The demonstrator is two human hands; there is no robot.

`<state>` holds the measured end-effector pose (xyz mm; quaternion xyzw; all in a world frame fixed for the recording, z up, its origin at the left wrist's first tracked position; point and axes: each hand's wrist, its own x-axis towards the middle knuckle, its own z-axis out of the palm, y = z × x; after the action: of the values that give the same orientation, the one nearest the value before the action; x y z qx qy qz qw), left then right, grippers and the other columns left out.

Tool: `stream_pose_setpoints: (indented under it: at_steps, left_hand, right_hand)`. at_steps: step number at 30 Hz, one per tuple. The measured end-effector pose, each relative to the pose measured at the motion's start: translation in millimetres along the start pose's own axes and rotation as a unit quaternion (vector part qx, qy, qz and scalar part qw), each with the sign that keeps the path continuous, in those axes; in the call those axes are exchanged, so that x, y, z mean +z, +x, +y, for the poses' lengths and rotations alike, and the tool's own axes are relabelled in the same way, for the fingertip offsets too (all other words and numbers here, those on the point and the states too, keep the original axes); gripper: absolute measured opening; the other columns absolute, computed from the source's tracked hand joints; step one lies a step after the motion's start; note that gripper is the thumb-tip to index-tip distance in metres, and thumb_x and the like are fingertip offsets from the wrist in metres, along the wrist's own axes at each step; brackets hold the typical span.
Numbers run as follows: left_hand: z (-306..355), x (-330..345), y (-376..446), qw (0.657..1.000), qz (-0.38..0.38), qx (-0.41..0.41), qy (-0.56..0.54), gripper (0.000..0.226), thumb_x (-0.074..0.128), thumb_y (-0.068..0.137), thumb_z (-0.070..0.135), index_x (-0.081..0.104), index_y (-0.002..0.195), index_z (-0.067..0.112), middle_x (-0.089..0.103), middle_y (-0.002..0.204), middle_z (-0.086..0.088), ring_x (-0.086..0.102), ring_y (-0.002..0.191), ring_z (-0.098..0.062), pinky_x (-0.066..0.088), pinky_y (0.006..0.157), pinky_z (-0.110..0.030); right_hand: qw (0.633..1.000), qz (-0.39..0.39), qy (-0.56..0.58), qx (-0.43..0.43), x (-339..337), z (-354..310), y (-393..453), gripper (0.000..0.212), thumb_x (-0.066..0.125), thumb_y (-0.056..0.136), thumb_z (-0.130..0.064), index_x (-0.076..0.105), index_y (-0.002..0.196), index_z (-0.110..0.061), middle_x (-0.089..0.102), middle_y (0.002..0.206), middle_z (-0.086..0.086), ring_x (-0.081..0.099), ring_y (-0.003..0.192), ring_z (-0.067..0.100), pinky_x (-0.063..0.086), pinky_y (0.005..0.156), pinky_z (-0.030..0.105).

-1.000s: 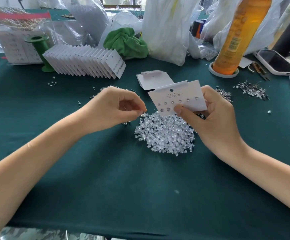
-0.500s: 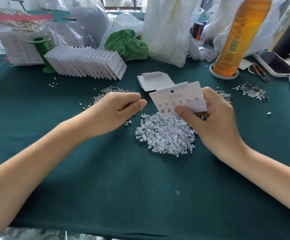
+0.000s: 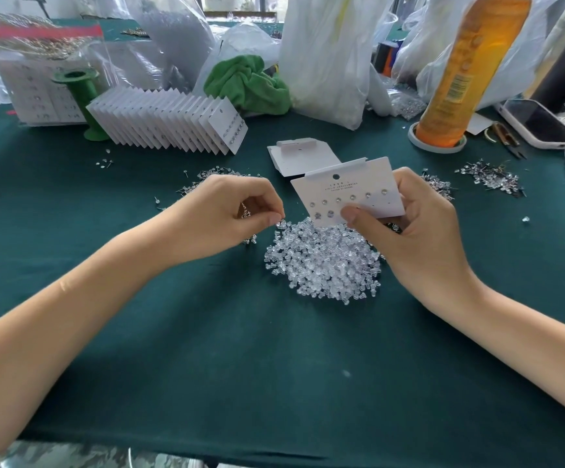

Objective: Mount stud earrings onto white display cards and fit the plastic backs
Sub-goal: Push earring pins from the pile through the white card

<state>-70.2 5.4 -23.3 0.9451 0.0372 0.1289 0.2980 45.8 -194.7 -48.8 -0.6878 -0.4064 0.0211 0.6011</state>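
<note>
**Card held above the backs pile**

Head view: the right hand [image 3: 419,238] pinches the white display card [image 3: 348,190], thumb on its front, over the pile of plastic backs [image 3: 321,261]. The left hand [image 3: 220,217] has its fingertips pressed together beside the pile; what they hold cannot be told. Both hands are above the green cloth [image 3: 274,366].

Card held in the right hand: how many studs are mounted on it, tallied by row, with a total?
Top-row studs: 6
Bottom-row studs: 2 visible
Total: 8 on the card. The right hand has its thumb over part of the bottom row and may hide another.
</note>
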Motion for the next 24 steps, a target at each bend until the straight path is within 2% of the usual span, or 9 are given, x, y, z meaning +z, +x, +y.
stream_pose_setpoints:
  at_steps: [3, 6, 7, 9, 12, 14, 18, 22, 24]
  left_hand:
    - [-1, -3, 3, 0.995, 0.034, -0.04, -0.089, 0.006, 0.071, 0.082, 0.01, 0.072, 0.087, 0.014, 0.071, 0.078, 0.0, 0.063, 0.067, -0.008, 0.051, 0.067, -0.018]
    - [2, -7, 6, 0.981, 0.057, -0.059, -0.177, 0.009, 0.071, 0.077, 0.012, 0.071, 0.085, 0.015, 0.072, 0.081, -0.004, 0.063, 0.069, -0.004, 0.053, 0.071, -0.015]
    - [4, -8, 6, 0.975, 0.056, -0.064, -0.205, 0.009, 0.071, 0.075, 0.016, 0.071, 0.084, 0.016, 0.073, 0.082, -0.003, 0.064, 0.071, -0.004, 0.053, 0.072, -0.015]
    - [9, -10, 5, 0.966, 0.031, -0.064, -0.25, 0.015, 0.07, 0.072, 0.023, 0.072, 0.085, 0.017, 0.074, 0.082, 0.001, 0.065, 0.075, -0.005, 0.053, 0.074, -0.015]
    - [18, -10, 0, 0.964, -0.022, -0.038, -0.261, 0.017, 0.07, 0.073, 0.026, 0.073, 0.086, 0.017, 0.074, 0.085, 0.003, 0.067, 0.078, -0.006, 0.052, 0.074, -0.015]
    - [22, -8, -2, 0.968, -0.05, -0.022, -0.244, 0.017, 0.07, 0.074, 0.025, 0.073, 0.086, 0.015, 0.074, 0.085, 0.001, 0.068, 0.079, -0.009, 0.053, 0.076, -0.019]
    - [28, -4, -6, 0.975, -0.091, 0.003, -0.201, 0.015, 0.068, 0.077, 0.023, 0.072, 0.088, 0.013, 0.073, 0.083, 0.004, 0.067, 0.077, -0.01, 0.053, 0.075, -0.022]
    - [28, -3, -7, 0.977, -0.094, 0.013, -0.193, 0.015, 0.068, 0.079, 0.022, 0.072, 0.089, 0.012, 0.073, 0.082, -0.003, 0.067, 0.076, -0.023, 0.053, 0.072, -0.038]
    - [28, -2, -7, 0.977, -0.096, 0.019, -0.19, 0.011, 0.069, 0.08, 0.019, 0.073, 0.088, 0.012, 0.072, 0.08, -0.002, 0.064, 0.072, -0.02, 0.052, 0.068, -0.035]
  right_hand:
    - [0.999, -0.002, -0.022, -0.045, 0, 1, -2, 0.017, 0.073, 0.084, -0.012, 0.061, 0.093, -0.02, 0.069, 0.093, -0.017, 0.066, 0.086, 0.004, 0.056, 0.069, 0.026]
    - [0.968, -0.039, -0.117, -0.217, -3, -1, -3, 0.018, 0.072, 0.085, -0.013, 0.062, 0.091, 0.001, 0.062, 0.084, -0.015, 0.061, 0.079, -0.003, 0.049, 0.069, 0.011]
    - [0.948, -0.065, -0.149, -0.275, -4, -1, -3, 0.018, 0.071, 0.086, -0.011, 0.063, 0.087, 0.005, 0.064, 0.084, -0.007, 0.061, 0.076, 0.002, 0.05, 0.068, 0.014]
    - [0.902, -0.108, -0.204, -0.366, -5, -2, -2, 0.009, 0.065, 0.087, -0.001, 0.066, 0.083, 0.007, 0.07, 0.082, 0.008, 0.065, 0.072, 0.022, 0.054, 0.063, 0.03]
    - [0.838, -0.113, -0.273, -0.458, -4, -4, -2, 0.011, 0.062, 0.084, 0.008, 0.069, 0.078, 0.003, 0.072, 0.082, 0.009, 0.067, 0.072, 0.028, 0.055, 0.06, 0.037]
    - [0.811, -0.109, -0.296, -0.493, -4, -5, -2, 0.015, 0.057, 0.09, 0.003, 0.068, 0.081, -0.001, 0.072, 0.083, 0.008, 0.067, 0.072, 0.027, 0.055, 0.058, 0.035]
    - [0.767, -0.115, -0.332, -0.536, -4, -6, -2, 0.009, 0.057, 0.094, -0.002, 0.051, 0.091, -0.009, 0.071, 0.083, 0.008, 0.066, 0.071, 0.027, 0.054, 0.056, 0.034]
    - [0.759, -0.137, -0.339, -0.539, -4, -7, -2, 0.009, 0.054, 0.095, 0.0, 0.049, 0.093, -0.008, 0.07, 0.083, 0.011, 0.065, 0.07, 0.029, 0.055, 0.06, 0.036]
    - [0.761, -0.148, -0.338, -0.534, -3, -8, -2, 0.009, 0.051, 0.097, 0.0, 0.049, 0.094, -0.008, 0.069, 0.082, 0.012, 0.063, 0.069, 0.03, 0.054, 0.061, 0.037]
